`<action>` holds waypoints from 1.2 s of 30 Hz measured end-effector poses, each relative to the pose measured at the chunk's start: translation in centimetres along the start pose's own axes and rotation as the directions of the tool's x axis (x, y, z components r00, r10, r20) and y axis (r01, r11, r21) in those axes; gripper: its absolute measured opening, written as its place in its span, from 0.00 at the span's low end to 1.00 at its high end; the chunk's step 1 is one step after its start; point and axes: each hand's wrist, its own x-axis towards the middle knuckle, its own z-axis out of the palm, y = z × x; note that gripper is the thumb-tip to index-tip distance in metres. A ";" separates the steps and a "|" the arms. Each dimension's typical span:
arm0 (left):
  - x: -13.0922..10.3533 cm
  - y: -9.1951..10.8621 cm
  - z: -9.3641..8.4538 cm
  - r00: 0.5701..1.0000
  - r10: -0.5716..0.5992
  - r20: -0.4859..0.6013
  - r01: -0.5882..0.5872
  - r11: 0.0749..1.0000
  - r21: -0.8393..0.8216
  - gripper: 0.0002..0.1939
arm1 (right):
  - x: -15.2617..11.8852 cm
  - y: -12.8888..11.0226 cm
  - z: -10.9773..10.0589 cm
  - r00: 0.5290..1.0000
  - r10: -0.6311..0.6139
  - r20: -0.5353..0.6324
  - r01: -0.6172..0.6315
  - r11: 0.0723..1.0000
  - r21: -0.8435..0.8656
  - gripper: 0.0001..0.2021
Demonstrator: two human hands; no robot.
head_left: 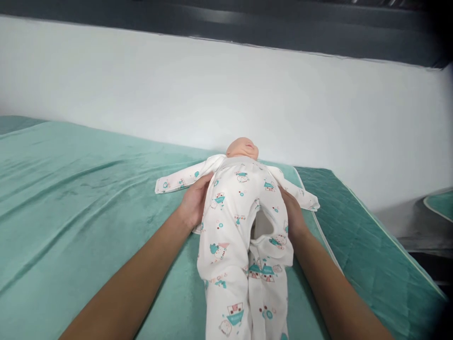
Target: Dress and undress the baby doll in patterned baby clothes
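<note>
A baby doll (243, 147) lies on its back on the green bed cover, its head towards the wall. It wears a white printed long-sleeved top (187, 177), with both sleeves spread outward. White printed open-crotch baby trousers (230, 212) cover its trunk and legs, reaching up close to the chest. My left hand (197, 200) grips the trousers at the left side of the trunk, its fingers partly hidden by cloth. On the opposite side, my right hand (292, 210) holds the trousers' edge, with most of its fingers tucked out of sight.
The green bed cover (88, 212) has creases on the left. A darker quilted green mat (368, 241) lies to the right. Behind the doll's head rises a white wall (198, 89), with a dark band (212, 19) above it. Another green padded edge (440, 204) shows at far right.
</note>
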 end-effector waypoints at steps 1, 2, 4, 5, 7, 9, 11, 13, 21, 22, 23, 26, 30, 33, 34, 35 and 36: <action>-0.1 0.0 0.1 1.000 0.002 0.015 -0.002 1.000 -0.002 0.22 | 0.0 -0.1 0.0 1.000 0.005 0.008 -0.005 1.000 0.006 0.16; -0.1 -0.1 0.2 1.000 0.004 0.021 -0.004 1.000 -0.004 0.24 | 0.0 -0.2 0.0 1.000 0.015 0.014 -0.016 1.000 0.016 0.16; -0.1 -0.1 0.3 1.000 -0.001 0.017 0.001 1.000 -0.001 0.26 | 0.0 -0.3 0.1 1.000 0.015 0.026 -0.015 1.000 0.022 0.16; -0.1 -0.2 0.2 1.000 -0.004 0.009 0.004 1.000 0.009 0.27 | 0.0 -0.3 0.1 1.000 0.007 0.030 -0.007 1.000 0.020 0.16; 0.0 -0.1 -0.1 1.000 -0.020 -0.024 0.021 0.998 0.059 0.27 | 0.0 -0.2 0.1 1.000 0.013 0.022 -0.014 1.000 0.027 0.15; 0.1 0.0 -0.6 0.995 -0.042 -0.086 0.055 0.987 0.152 0.27 | 0.0 -0.1 0.1 0.996 0.084 -0.014 -0.083 0.995 0.060 0.15; 0.1 0.4 -1.2 0.988 -0.040 -0.146 0.078 0.960 0.268 0.26 | 0.0 0.1 0.0 0.982 0.176 -0.072 -0.169 0.981 0.092 0.15; -0.1 0.8 -1.6 0.984 -0.017 -0.177 0.086 0.917 0.389 0.26 | 0.0 0.3 -0.1 0.969 0.196 -0.148 -0.187 0.980 0.071 0.16; -0.6 1.6 -1.1 0.806 0.581 -0.111 -0.147 0.379 0.914 0.14 | 0.7 0.2 -0.2 0.964 -0.126 -0.234 0.070 0.970 -0.235 0.13; -0.3 1.7 -1.0 0.781 0.623 -0.049 -0.196 0.319 0.927 0.11 | 1.0 0.1 0.0 0.969 -0.157 -0.193 0.106 0.962 -0.252 0.12; 0.1 1.8 -1.0 0.766 0.643 0.015 -0.242 0.267 0.933 0.10 | 1.3 0.1 0.1 0.973 -0.179 -0.144 0.137 0.956 -0.260 0.11; 1.7 2.5 -1.4 0.741 0.636 0.216 -0.351 0.092 0.932 0.08 | 2.1 0.1 0.4 0.985 -0.170 -0.027 0.160 0.961 -0.225 0.10; 4.0 3.5 -1.8 0.772 0.552 0.313 -0.418 0.071 0.906 0.08 | 2.4 0.4 0.6 0.995 -0.101 0.020 0.103 0.982 -0.155 0.12; 5.0 4.0 -1.5 0.833 0.464 0.302 -0.425 0.185 0.886 0.10 | 2.6 0.7 0.8 0.996 -0.087 0.009 0.088 0.986 -0.145 0.14; 5.2 4.1 -1.3 0.851 0.430 0.302 -0.421 0.212 0.882 0.11 | 2.8 0.8 0.8 0.997 -0.083 0.002 0.082 0.986 -0.142 0.14; 5.3 4.1 -1.2 0.866 0.397 0.304 -0.416 0.234 0.879 0.12 | 2.9 0.9 0.9 0.997 -0.075 -0.005 0.074 0.988 -0.139 0.14; 5.3 4.2 -1.1 0.879 0.364 0.308 -0.411 0.252 0.876 0.13 | 3.0 1.0 0.9 0.998 -0.068 -0.012 0.065 0.988 -0.137 0.15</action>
